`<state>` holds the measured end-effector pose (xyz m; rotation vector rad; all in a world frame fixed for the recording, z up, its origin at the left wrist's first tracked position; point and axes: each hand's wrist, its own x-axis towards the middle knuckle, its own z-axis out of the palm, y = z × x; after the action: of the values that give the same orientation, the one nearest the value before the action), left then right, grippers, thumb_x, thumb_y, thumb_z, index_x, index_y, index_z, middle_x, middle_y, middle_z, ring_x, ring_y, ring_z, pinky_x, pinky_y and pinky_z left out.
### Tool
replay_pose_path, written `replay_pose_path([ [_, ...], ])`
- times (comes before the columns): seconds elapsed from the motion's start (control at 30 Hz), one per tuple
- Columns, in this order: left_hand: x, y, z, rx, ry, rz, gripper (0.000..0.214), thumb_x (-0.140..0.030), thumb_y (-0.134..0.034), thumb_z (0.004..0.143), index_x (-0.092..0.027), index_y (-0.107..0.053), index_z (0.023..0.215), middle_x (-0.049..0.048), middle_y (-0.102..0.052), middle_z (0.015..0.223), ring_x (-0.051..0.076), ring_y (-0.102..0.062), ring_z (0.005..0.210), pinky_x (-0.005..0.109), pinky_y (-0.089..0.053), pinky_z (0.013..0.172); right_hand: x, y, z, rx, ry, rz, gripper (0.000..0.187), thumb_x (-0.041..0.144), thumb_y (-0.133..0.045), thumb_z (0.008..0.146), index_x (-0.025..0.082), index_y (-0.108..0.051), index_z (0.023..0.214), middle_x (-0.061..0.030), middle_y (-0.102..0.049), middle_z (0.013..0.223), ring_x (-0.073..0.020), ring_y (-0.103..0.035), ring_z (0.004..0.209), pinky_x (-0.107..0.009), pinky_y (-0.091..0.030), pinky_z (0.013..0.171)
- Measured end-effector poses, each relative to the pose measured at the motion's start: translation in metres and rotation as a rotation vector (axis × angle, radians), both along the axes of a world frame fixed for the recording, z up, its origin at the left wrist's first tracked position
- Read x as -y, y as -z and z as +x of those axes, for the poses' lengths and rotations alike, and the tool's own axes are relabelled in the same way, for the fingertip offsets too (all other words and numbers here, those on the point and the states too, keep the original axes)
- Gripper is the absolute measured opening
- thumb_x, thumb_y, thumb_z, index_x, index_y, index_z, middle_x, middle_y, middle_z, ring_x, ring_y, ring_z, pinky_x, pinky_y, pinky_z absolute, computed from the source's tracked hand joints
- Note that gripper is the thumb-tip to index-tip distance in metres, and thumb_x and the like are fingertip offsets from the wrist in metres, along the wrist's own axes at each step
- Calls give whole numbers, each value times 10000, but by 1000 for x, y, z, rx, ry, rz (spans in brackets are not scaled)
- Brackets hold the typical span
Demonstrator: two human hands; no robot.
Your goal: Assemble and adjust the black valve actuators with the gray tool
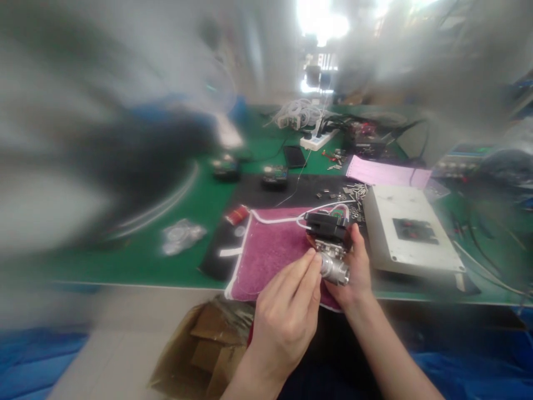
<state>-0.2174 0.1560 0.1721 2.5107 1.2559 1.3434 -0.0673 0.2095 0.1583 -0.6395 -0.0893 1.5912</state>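
Note:
A motorized ball valve, with a black housing (pixel 327 226) on top and a silver metal body (pixel 334 270) below, is held tilted over the near edge of the bench. My right hand (pixel 353 272) wraps round it from the right and beneath, thumb up along the side. From the left, my left hand (pixel 287 311) pinches at the near end of the metal body; the fingertips hide what lies between them. Green circuit board (pixel 339 213) shows at the top of the housing. A white cable (pixel 277 221) runs left from it across a purple cloth (pixel 270 253).
Right of my hands stands a pale metal box (pixel 416 228). Small metal parts (pixel 356 193) lie scattered behind the cloth on a black mat (pixel 250 191). Farther back are a phone (pixel 295 156), a power strip (pixel 318 139) and a pink sheet (pixel 387 172). A cardboard box (pixel 200 350) sits below.

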Motion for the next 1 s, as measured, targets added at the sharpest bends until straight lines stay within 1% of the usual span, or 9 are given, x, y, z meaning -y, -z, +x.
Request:
replay_pose_path([
  [0.27,8,-6,4,-254,-125,103,576,-124,-740,964,-120,-551,1508,84,-602,1533,214,-693,1247,337,-587,1020,-3,5,-3,-1,-9,-19,641,694,-703,918,130,-767,1215,-126,-803,974,-287,-783,884,-395,-667,795],
  [0.43,6,-7,0,-492,-152,197,641,-57,-700,924,-62,-507,1535,147,-535,1571,194,-732,841,364,-580,685,-7,3,-5,96,37,-30,631,718,-727,891,156,-772,1176,-113,-802,989,-269,-775,898,-371,-656,784],
  [0.53,5,-6,-1,-514,-111,213,658,-46,-683,917,-23,-479,1542,188,-507,1577,183,-699,732,365,-556,600,-7,3,-4,105,49,-22,618,708,-754,873,167,-768,1171,-104,-801,997,-261,-773,896,-363,-653,785],
  [0.63,5,-2,-4,-422,-57,155,642,-101,-679,960,-79,-465,1565,165,-498,1590,178,-730,784,342,-600,663,-4,4,-4,94,20,-41,640,727,-737,871,165,-764,1177,-105,-801,1020,-257,-770,870,-363,-655,780],
  [0.77,-16,7,-27,-140,29,13,509,-125,-646,999,-190,-569,1498,63,-648,1483,189,-747,1134,308,-621,1007,-2,7,-4,102,27,-15,635,713,-713,899,165,-763,1217,-97,-802,1068,-232,-763,823,-344,-659,760],
  [0.83,-37,13,-53,-62,-110,0,389,-148,-606,1023,-200,-649,1405,55,-732,1360,192,-742,1157,320,-591,1074,-2,8,-5,106,55,-20,627,694,-733,897,173,-758,1245,-96,-801,1109,-224,-763,820,-335,-659,755],
  [0.9,-62,20,-85,-172,-390,-64,314,-243,-538,1062,-208,-699,1329,63,-751,1317,220,-732,1163,354,-576,1073,-2,10,-7,110,75,-24,626,684,-750,891,168,-757,1247,-107,-802,1107,-220,-763,816,-328,-657,753],
  [0.93,-75,25,-100,-193,-449,-92,313,-287,-546,1057,-185,-714,1301,91,-759,1287,266,-725,1162,408,-569,1068,-2,11,-7,104,80,-17,622,677,-758,890,163,-758,1241,-112,-803,1094,-217,-763,819,-324,-656,759],
  [1.0,-97,36,-126,-239,-427,-151,278,-343,-577,1032,-187,-771,1156,93,-791,1171,309,-737,1083,451,-571,1021,-2,12,-9,85,81,1,622,670,-781,877,145,-764,1211,-119,-804,1059,-212,-761,818,-317,-652,765],
])
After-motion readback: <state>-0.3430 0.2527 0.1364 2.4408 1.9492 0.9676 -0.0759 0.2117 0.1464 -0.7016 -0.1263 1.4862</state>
